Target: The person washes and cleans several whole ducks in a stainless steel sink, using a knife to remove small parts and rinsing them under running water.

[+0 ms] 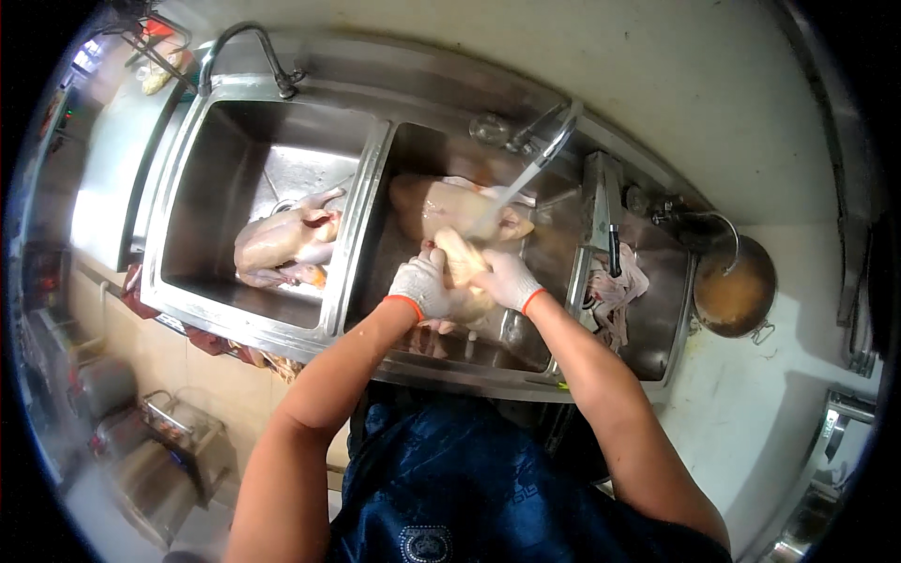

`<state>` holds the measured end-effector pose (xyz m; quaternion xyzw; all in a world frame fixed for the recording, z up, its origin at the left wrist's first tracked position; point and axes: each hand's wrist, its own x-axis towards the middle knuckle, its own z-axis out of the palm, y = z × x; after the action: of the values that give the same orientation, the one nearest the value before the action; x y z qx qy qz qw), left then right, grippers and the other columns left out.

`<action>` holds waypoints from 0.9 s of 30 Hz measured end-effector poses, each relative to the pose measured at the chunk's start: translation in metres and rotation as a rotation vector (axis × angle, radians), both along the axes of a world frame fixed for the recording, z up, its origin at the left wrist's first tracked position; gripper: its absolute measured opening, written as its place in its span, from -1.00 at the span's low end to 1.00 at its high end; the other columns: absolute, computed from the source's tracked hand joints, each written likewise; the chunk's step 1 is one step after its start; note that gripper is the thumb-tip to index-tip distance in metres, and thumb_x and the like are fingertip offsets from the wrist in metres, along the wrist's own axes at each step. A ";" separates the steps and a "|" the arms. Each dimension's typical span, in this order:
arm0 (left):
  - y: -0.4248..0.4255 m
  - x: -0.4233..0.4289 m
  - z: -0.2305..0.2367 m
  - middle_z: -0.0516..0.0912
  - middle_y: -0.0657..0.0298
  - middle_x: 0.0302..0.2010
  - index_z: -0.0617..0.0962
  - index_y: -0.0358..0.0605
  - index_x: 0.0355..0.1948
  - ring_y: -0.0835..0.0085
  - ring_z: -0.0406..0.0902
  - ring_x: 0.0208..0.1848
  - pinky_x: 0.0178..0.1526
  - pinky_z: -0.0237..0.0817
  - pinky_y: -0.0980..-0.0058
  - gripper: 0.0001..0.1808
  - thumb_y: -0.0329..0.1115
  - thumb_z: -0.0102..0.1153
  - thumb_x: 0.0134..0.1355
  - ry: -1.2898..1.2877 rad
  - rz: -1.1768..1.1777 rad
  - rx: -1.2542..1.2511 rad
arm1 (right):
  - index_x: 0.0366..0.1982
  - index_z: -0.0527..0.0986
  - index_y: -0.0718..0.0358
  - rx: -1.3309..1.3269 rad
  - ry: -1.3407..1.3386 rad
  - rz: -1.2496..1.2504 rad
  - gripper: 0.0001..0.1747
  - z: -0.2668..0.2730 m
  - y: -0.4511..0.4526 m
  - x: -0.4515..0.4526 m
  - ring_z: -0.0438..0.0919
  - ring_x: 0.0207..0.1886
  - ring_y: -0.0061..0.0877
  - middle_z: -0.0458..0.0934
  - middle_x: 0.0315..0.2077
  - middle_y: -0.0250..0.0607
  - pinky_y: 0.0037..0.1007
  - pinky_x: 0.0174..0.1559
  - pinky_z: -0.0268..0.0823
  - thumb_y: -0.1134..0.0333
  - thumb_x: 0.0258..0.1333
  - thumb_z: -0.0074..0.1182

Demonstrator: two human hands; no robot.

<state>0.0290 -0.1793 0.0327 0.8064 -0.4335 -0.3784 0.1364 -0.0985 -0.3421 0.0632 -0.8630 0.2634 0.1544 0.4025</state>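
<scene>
My left hand [422, 281] and my right hand [512, 281], both in white knit gloves with orange cuffs, grip a plucked poultry carcass [461, 260] from either side over the middle basin. Behind it, a second plucked carcass [443, 204] lies in that basin under water running from a faucet [559, 137]. Some pinkish raw pieces [427, 340] are near the basin's front wall. In the left basin a whole plucked bird [285, 243], its legs attached, rests beside the drain. The lower side of the held carcass is partly hidden by my hands.
A knife with a black handle [614, 257] lies over the right basin, above pale raw scraps [626, 288]. A metal wok or pan [735, 288] with brownish liquid stands right of the sink [679, 331]. Another faucet [264, 49] arches behind the left basin.
</scene>
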 end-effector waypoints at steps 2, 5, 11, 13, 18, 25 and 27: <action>-0.006 -0.001 -0.006 0.30 -0.50 0.46 0.27 -0.54 0.45 -0.20 0.52 0.34 0.39 0.37 0.12 0.23 0.36 0.31 0.09 -0.003 -0.007 0.044 | -0.20 0.62 0.40 -0.080 -0.018 0.035 -0.58 -0.008 -0.004 -0.005 0.69 -0.19 -0.06 0.71 -0.27 0.13 -0.14 -0.09 0.50 0.14 0.11 0.29; -0.007 -0.004 -0.008 0.51 -0.42 0.27 0.38 -0.50 0.29 -0.18 0.59 0.24 0.29 0.43 0.08 0.02 0.27 0.28 0.15 -0.014 0.017 0.029 | -0.18 0.62 0.37 -0.106 0.100 0.126 -0.53 0.004 -0.001 0.001 0.67 -0.11 0.00 0.69 -0.23 0.14 -0.10 -0.02 0.49 0.06 0.13 0.30; -0.009 -0.027 -0.015 0.70 -0.21 -0.06 0.47 -0.34 0.05 -0.06 0.69 -0.02 0.07 0.50 0.04 -0.33 0.07 0.25 0.17 -0.232 0.092 -0.008 | -0.24 0.63 0.32 -0.264 0.060 0.233 -0.58 0.074 0.021 0.025 0.65 -0.07 0.07 0.68 -0.13 0.15 -0.04 0.05 0.50 0.05 0.16 0.24; -0.015 -0.033 -0.014 0.71 -0.19 -0.08 0.48 -0.31 0.04 -0.03 0.70 -0.05 0.05 0.51 0.04 -0.36 0.03 0.26 0.16 -0.268 0.104 -0.008 | -0.23 0.62 0.32 -0.291 0.076 0.225 -0.62 0.073 0.023 0.024 0.67 -0.07 0.09 0.67 -0.10 0.16 -0.02 0.04 0.52 0.10 0.17 0.19; -0.028 -0.043 -0.005 0.75 -0.13 -0.12 0.63 -0.25 -0.06 -0.01 0.73 -0.08 -0.04 0.50 0.07 -0.51 -0.05 0.28 0.15 -0.370 0.081 0.034 | -0.11 0.56 0.35 -0.398 0.087 0.059 -0.64 0.006 0.027 0.002 0.71 -0.10 0.09 0.69 -0.13 0.19 0.03 -0.03 0.56 0.21 0.18 0.12; -0.031 -0.039 -0.002 0.77 -0.14 -0.18 0.68 -0.20 -0.18 -0.03 0.76 -0.11 -0.06 0.51 0.09 -0.64 -0.11 0.25 0.19 -0.337 0.107 0.011 | -0.12 0.54 0.31 -0.570 0.044 0.039 -0.68 -0.048 0.023 0.006 0.73 -0.18 0.08 0.71 -0.28 0.17 0.05 -0.09 0.56 0.23 0.21 0.10; -0.028 -0.045 -0.007 0.77 -0.13 -0.23 0.68 -0.19 -0.14 -0.04 0.75 -0.15 -0.04 0.53 0.05 -0.66 -0.14 0.20 0.21 -0.301 0.224 -0.046 | -0.15 0.56 0.29 -0.554 0.090 -0.028 -0.70 -0.055 0.022 0.003 0.72 -0.18 0.10 0.71 -0.31 0.18 0.05 -0.07 0.55 0.22 0.20 0.11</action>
<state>-0.0157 -0.2076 0.0257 0.8938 -0.3649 -0.2261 0.1300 -0.0952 -0.3198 0.0085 -0.9287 0.3251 0.1093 0.1410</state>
